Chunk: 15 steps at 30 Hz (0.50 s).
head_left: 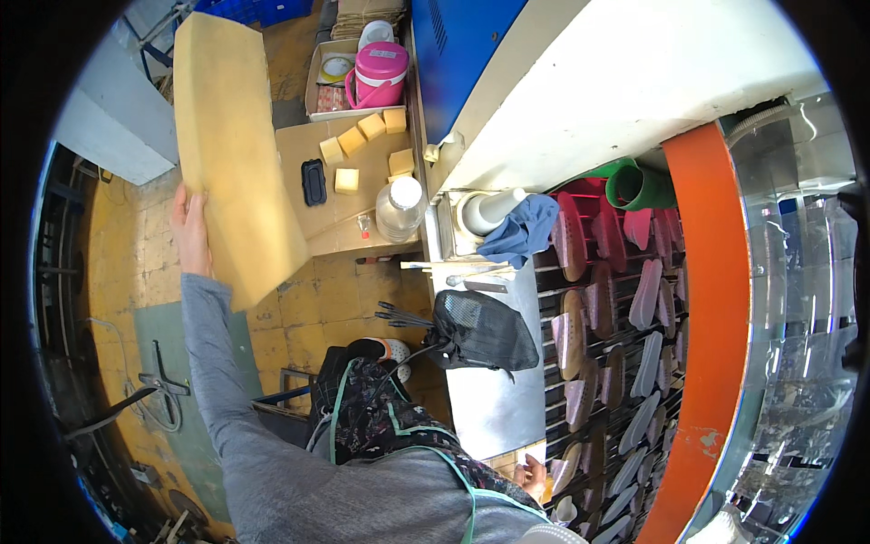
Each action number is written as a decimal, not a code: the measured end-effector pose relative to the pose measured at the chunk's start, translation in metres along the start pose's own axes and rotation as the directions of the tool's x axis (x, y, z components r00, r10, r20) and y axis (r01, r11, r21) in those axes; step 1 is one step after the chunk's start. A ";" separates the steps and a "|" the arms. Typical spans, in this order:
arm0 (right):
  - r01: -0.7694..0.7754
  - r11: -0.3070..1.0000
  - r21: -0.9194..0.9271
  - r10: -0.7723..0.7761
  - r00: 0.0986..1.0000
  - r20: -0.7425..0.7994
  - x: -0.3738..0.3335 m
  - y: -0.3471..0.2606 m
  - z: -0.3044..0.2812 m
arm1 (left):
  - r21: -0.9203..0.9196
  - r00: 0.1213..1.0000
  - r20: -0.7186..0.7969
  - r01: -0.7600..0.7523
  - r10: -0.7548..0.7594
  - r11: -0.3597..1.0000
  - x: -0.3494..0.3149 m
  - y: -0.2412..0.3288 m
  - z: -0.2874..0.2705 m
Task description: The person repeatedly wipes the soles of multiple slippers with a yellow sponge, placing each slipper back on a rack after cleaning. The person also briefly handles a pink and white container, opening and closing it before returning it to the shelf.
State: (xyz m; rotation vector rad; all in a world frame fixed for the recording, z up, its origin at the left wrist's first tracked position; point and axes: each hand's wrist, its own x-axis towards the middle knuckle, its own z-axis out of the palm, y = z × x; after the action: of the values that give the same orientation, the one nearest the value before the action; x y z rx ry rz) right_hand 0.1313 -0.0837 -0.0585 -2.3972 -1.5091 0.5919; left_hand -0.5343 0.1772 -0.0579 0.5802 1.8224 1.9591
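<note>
Slab [236,154] is held left of the blocks [352,140] on the desk [335,231], the left hand [192,231] clamping its left edge, probably to steady it; the right hand's [531,476] grip, low beside the shoes [569,335], I cannot tell.

1 downward fisheye view from head height

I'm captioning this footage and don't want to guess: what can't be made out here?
All in the head view:
- Left hand: partly hidden by the yellow slab, so its full grip is unclear.
- Right hand: small and partly hidden by the apron; what it holds, if anything, is unclear.
- Pink jug: inside hidden by its lid.
- Blue crate: cut off by the top edge.
</note>
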 end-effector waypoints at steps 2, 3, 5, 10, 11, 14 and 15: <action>0.034 0.999 -0.003 -0.034 0.999 0.031 -0.001 0.003 0.001 | -0.003 0.999 0.018 -0.041 0.041 0.999 0.009 -0.002 0.006; 0.032 0.999 -0.002 -0.032 0.999 0.043 0.000 0.003 0.002 | -0.017 0.995 0.050 -0.082 0.082 0.997 0.021 -0.001 0.013; 0.045 0.999 0.029 -0.047 0.998 0.047 0.002 0.002 0.002 | -0.056 0.980 0.083 -0.174 0.178 0.983 0.051 0.003 0.029; 0.014 0.999 0.030 -0.013 1.000 -0.007 0.009 -0.025 0.000 | -0.140 0.947 0.135 -0.274 0.293 0.951 0.156 0.005 0.094; 0.019 0.999 0.050 -0.017 1.000 -0.024 0.010 -0.032 0.000 | -0.167 0.943 0.142 -0.277 0.301 0.946 0.176 0.003 0.110; -0.045 0.999 0.003 0.045 0.997 -0.064 0.007 -0.052 0.002 | -0.137 0.944 0.154 -0.270 0.290 0.953 0.230 -0.006 0.163; -0.072 0.997 -0.016 0.070 0.994 -0.085 0.005 -0.058 0.005 | -0.107 0.948 0.156 -0.264 0.278 0.959 0.246 -0.010 0.180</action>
State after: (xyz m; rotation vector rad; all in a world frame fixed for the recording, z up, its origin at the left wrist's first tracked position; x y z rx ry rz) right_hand 0.0846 -0.0540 -0.0399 -2.4668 -1.4067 0.4864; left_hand -0.6392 0.4631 -0.0490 0.9835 1.6173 2.0759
